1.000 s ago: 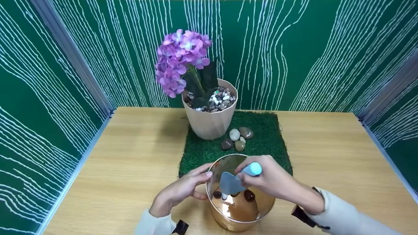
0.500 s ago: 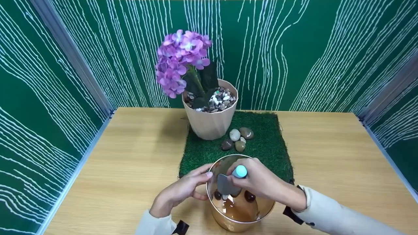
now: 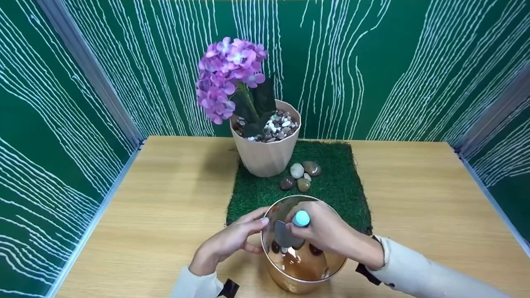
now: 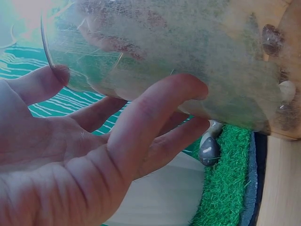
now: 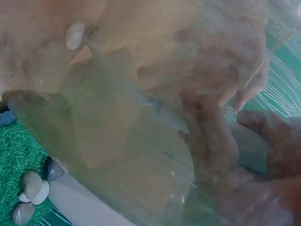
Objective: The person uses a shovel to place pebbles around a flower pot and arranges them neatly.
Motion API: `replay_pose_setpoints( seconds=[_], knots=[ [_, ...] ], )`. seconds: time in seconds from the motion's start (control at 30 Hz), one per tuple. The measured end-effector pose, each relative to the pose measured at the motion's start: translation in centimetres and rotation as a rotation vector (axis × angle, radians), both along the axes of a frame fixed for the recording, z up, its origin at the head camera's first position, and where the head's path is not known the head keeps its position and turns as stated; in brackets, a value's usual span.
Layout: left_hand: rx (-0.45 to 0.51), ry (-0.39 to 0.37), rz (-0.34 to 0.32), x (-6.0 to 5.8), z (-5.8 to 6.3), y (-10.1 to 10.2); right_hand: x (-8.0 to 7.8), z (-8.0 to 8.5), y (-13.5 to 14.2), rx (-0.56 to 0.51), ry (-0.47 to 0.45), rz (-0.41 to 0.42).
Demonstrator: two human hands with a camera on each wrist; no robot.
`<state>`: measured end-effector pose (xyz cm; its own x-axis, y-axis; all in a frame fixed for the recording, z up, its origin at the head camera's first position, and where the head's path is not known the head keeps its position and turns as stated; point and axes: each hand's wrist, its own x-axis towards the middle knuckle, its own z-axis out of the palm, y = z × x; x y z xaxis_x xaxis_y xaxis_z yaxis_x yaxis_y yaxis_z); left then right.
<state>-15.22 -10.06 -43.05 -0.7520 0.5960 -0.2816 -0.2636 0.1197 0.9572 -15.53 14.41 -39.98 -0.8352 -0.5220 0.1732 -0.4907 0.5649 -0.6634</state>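
A see-through amber bucket [image 3: 304, 285] stands on the table in front, several pebbles at its bottom, among them a dark pebble [image 3: 275, 247] and a white pebble [image 4: 287, 90]. My left hand [image 3: 234, 236] holds the bucket's left side, thumb tip at the rim and fingers spread along the wall. Inside the bucket's mouth, my right hand [image 3: 321, 223] grips a small trowel by its light blue handle [image 3: 301, 218]. Its grey blade [image 3: 285, 234] points down into the bucket, close over the pebbles. The right wrist view looks blurrily through the bucket wall.
Behind the bucket lies a green turf mat [image 3: 335, 178]. On it are several loose stones [image 3: 297, 170] and a beige pot [image 3: 265, 159] filled with gravel, holding a purple flower [image 3: 232, 74]. Green panels with white lines [image 3: 331, 70] enclose the wooden table [image 3: 174, 182].
My right hand has shifted left and slightly down with the trowel, its handle tipping more upright in the bucket. The left hand and bucket have stayed in place.
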Motion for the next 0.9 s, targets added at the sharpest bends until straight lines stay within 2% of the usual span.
replay_pose_setpoints(
  seconds=[0.33, 0.4, 0.63, 0.73, 0.9],
  knots=[
    [0.001, -0.003, -0.008, -0.10, 0.04, 0.03, -0.13, -0.41, -0.19, -0.028, -0.090, 0.055],
    [0.000, -0.004, -0.007, -0.09, 0.04, 0.01, -0.14, -0.31, -0.11, -0.053, -0.138, 0.084],
    [-0.004, 0.003, -0.016, -0.16, 0.07, 0.00, 0.09, -0.21, -0.02, -0.146, -0.415, 0.194],
    [-0.004, -0.003, -0.020, -0.20, 0.08, -0.04, 0.20, -0.15, 0.11, -0.138, -0.489, 0.213],
    [-0.013, -0.009, -0.023, -0.20, 0.07, -0.15, 0.27, 0.02, 0.48, -0.119, -0.558, 0.243]
  ],
)
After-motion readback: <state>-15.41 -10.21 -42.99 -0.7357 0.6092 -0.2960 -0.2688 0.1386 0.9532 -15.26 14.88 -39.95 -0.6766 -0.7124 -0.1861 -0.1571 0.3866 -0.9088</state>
